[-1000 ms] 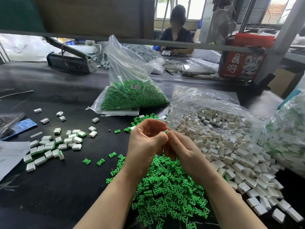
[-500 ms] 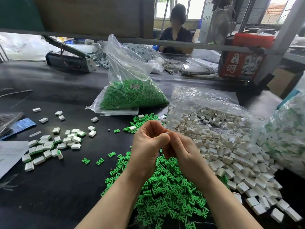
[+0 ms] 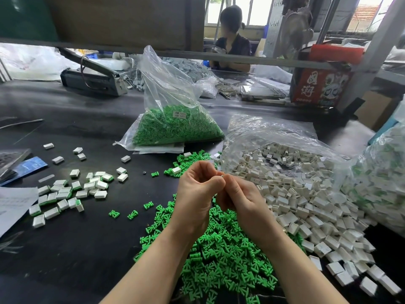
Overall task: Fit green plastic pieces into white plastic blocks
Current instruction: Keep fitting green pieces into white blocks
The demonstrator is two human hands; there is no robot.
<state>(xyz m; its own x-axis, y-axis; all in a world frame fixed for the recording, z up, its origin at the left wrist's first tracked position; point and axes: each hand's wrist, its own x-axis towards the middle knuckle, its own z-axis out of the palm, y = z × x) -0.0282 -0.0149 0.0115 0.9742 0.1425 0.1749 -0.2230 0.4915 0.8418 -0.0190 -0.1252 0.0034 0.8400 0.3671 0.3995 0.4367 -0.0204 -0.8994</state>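
At the left edge of the black desk (image 3: 65, 249), a sheet of paper (image 3: 13, 207) is lying beside a scatter of finished white blocks with green inserts (image 3: 65, 194), small rectangular pieces showing green along one side. Further right, a few loose green pieces (image 3: 132, 214) are sitting apart on the desk, each small and bright with branching prongs. Behind them a clear bag of green pieces (image 3: 175, 126) is standing open. Over the middle, the left hand (image 3: 195, 196) and the right hand (image 3: 241, 200) are meeting fingertip to fingertip, both curling around something small; only a sliver of white is showing between them, so what exactly they are pinching cannot be told. Beneath the forearms a heap of green plastic pieces (image 3: 219, 255) is spreading across the desk. To the right, a pile of plain white plastic blocks (image 3: 306, 205) is spilling out of a clear bag (image 3: 274, 132) toward the near edge.
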